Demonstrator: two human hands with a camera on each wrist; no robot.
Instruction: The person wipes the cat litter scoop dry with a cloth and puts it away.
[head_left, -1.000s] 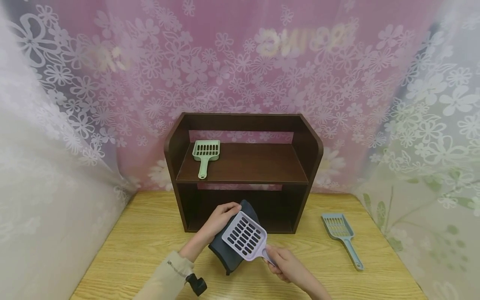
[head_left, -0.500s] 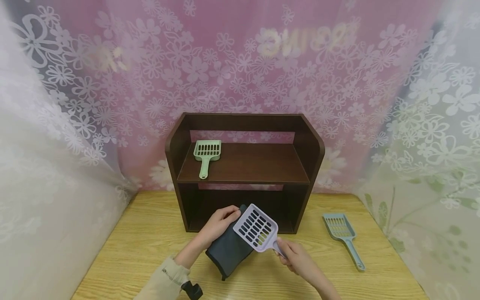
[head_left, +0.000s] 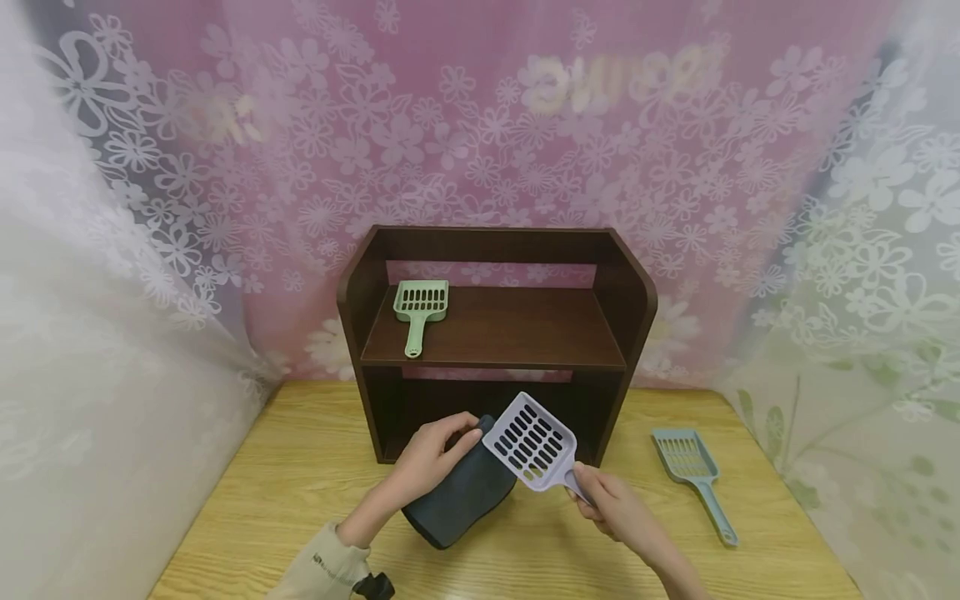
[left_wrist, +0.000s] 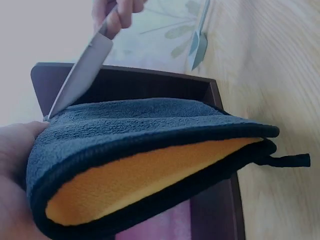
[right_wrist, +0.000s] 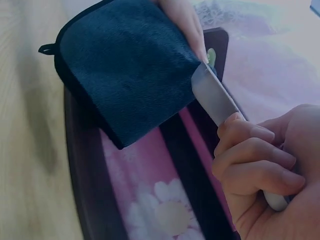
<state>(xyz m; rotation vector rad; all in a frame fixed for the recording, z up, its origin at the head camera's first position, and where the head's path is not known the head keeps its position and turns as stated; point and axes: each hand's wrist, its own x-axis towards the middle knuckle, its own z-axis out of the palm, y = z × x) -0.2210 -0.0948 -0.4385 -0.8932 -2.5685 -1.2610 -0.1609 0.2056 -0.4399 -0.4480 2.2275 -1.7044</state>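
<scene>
My left hand (head_left: 429, 455) grips a folded dark blue cloth (head_left: 463, 493). In the left wrist view the cloth (left_wrist: 135, 120) shows an orange inner side, black edging and a small hanging loop. My right hand (head_left: 617, 510) holds a lilac slotted litter scoop (head_left: 531, 442) by its handle, fingers curled round it in the right wrist view. The scoop's slotted head is tilted up, its left edge right at the cloth's upper end near my left fingertips. Both things are held in front of the shelf's lower compartment.
A dark brown two-level shelf (head_left: 495, 329) stands at the back of the wooden table (head_left: 247, 492). On its upper board, at the left, lies a green litter scoop (head_left: 422, 304). A blue-grey litter scoop (head_left: 693, 471) lies on the table at the right. Flowered curtains (head_left: 480, 117) surround the table.
My right hand has moved the lilac scoop to the right and slightly up, from over the cloth to its edge. My left hand and the cloth have shifted slightly left.
</scene>
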